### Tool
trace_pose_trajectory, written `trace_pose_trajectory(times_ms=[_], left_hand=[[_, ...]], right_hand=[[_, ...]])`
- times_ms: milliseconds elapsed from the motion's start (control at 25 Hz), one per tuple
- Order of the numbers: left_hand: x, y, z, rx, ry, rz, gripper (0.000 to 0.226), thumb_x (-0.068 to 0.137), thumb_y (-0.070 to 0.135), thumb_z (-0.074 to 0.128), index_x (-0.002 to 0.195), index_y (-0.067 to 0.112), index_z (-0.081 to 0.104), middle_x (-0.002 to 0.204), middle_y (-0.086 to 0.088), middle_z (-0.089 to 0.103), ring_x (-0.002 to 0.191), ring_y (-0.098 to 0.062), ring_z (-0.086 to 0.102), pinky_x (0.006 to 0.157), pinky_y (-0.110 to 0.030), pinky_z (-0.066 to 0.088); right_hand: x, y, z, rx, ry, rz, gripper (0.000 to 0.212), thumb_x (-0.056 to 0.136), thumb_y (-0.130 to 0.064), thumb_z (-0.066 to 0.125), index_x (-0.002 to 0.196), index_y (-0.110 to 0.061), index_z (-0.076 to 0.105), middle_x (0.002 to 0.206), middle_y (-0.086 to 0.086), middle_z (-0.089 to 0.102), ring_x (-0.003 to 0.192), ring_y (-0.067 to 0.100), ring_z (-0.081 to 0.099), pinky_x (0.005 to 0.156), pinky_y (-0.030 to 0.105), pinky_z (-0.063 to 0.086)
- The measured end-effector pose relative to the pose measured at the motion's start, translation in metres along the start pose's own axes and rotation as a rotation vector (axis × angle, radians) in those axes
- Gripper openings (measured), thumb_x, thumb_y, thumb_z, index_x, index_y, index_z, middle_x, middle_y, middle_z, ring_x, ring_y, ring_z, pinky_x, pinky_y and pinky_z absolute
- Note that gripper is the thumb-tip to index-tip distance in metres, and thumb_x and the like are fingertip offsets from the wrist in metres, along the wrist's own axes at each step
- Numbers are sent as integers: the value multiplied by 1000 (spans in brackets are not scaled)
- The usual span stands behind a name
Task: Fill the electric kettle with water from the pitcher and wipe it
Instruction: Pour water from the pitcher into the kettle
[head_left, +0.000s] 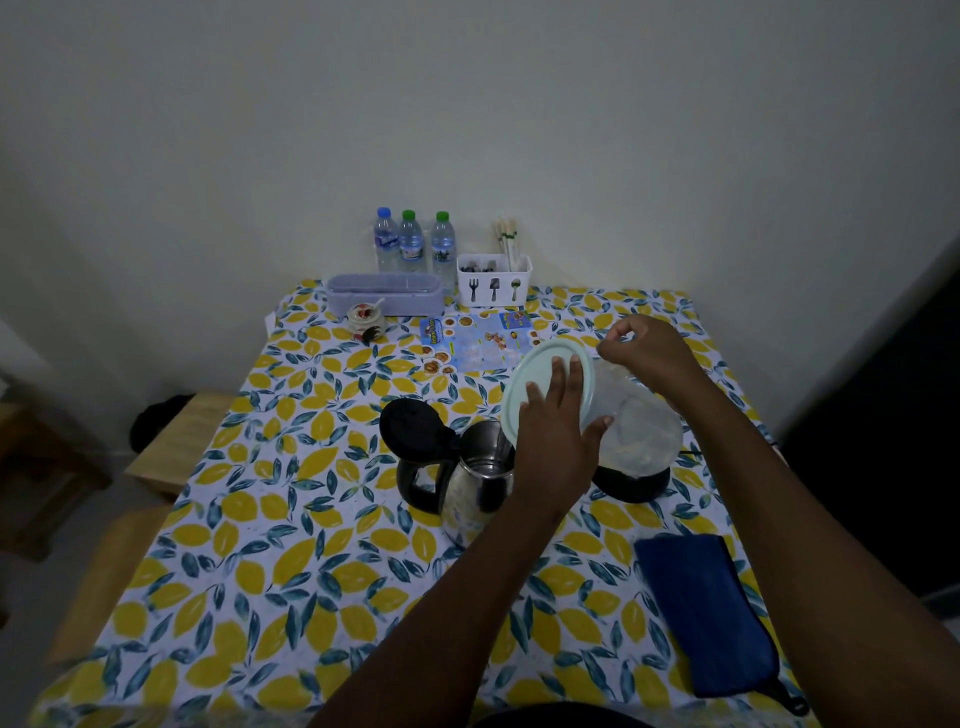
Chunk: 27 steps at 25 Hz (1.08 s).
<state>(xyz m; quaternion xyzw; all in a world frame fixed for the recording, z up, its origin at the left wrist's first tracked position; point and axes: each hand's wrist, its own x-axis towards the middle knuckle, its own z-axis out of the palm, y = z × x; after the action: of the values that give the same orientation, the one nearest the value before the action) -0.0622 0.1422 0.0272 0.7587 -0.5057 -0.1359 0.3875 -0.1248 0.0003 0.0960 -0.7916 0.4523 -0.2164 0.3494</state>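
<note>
— Blue cloth (709, 613) lies folded at the near right of the lemon-print table (249, 545), untouched; the wiping looks to come later. What's the step now?

— Pouring, I'd judge. The steel kettle (478, 488) stands mid-table, off its black base (631, 480), its black lid (410, 426) flipped open. Just behind it the clear pitcher (639, 421) is tipped left toward the opening.

— And the hands?

— The left hand (558, 431) lies flat, fingers together, pressed on the pale lid (548, 384) of the pitcher. The right hand (644, 345) is curled over the pitcher's far side, presumably at a handle; I cannot tell the grip.

— Advice?

— Keep the lid pinned, tilt slowly, and keep the spout over the mouth.

— What's unclear?

— The left wrist hides the spout and any stream. The water level in either vessel is unreadable in this dim light. Farther back, three bottles (410, 241) and a cutlery caddy (493, 280) stand by the wall.
</note>
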Motion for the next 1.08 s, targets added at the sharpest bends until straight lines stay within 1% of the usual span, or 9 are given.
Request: trace_pose_trajectory(times_ms=[200,360,480,560,680,720,800,880,1080], left_hand=[[0,-1,-1,-17,2,0,74,96,48,44,151,26,-1,162,2,-1,147,-40,3,118,-52,18],[-1,-3,-2,-22,1,-4,76,90,58,33,151,26,0,162,2,1,146,-40,5,118,-50,19],[-2,-5,-1,-30,-11,-7,73,96,48,43,151,26,2,162,2,1,147,-40,4,118,-51,18],[-2,-6,-1,-8,-23,3,73,96,46,44,151,25,1,162,1,2,146,-40,3,118,-50,16],[-2,-5,0,77,-70,25,76,90,60,25,151,22,1,162,-3,3,146,-43,4,118,-51,14],[-1,-5,1,124,-89,37,76,91,60,25,152,21,1,162,-4,3,145,-45,5,117,-52,14],[2,-4,5,224,-112,67,71,97,49,37,152,21,2,162,-6,5,144,-46,7,117,-54,16],[4,-2,9,303,-141,90,71,98,43,43,152,22,2,163,-7,5,144,-48,8,117,-56,17],[16,15,32,513,-243,152,71,98,43,41,152,24,-1,163,-8,4,143,-50,6,115,-59,15]], right_hand=[[1,-2,1,-6,4,0,21,66,-37,67,80,-22,63,90,1,69,60,20,56,60,35,45],[2,-2,3,-32,2,-13,20,68,-34,67,81,-20,64,100,-2,66,77,26,64,68,40,51],[1,3,6,-10,13,2,19,68,-33,68,81,-19,65,101,-4,64,83,24,64,75,41,52],[1,9,8,22,24,12,16,68,-33,68,77,-21,64,101,-4,64,84,21,62,76,41,51],[-2,18,9,86,42,41,10,71,-28,68,74,-21,61,88,-5,64,71,17,59,65,34,47],[-3,23,9,118,45,52,9,72,-26,67,74,-19,61,81,-5,63,64,16,57,60,32,45],[-6,35,10,209,46,75,9,75,-22,66,74,-16,60,72,-5,59,57,15,53,56,28,42],[-8,52,13,304,54,101,10,78,-21,66,74,-15,60,71,-3,59,60,16,54,57,28,43],[-12,99,9,485,114,184,12,83,-22,65,79,-11,63,73,2,60,66,18,55,62,31,44]])
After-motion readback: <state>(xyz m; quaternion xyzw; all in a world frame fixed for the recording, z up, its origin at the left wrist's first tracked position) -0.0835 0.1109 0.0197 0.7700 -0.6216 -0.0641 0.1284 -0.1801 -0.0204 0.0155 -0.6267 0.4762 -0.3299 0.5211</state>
